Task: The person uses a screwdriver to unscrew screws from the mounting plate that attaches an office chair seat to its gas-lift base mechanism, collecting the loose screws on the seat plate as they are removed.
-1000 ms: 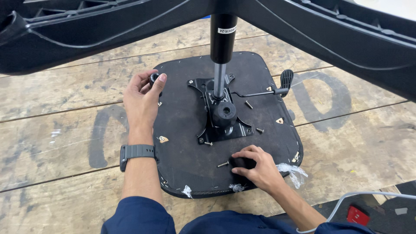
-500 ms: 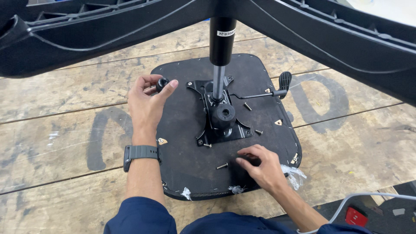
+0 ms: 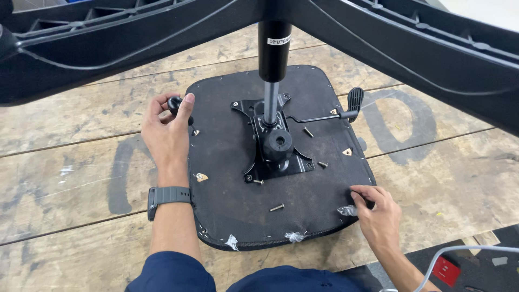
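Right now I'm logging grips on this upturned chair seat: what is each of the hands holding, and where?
Left hand pinches a small black knob at the seat's left edge. Right hand fingers the seat's front-right rim; whether it grips anything cannot be told.

Showing black on the seat underside, black on the mounting plate, grey on the watch, navy on the sleeve, faded dark lettering across pale wooden planks.

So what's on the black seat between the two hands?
In the head view, between the left hand and right hand sit the metal bracket and loose screws on the seat bottom.
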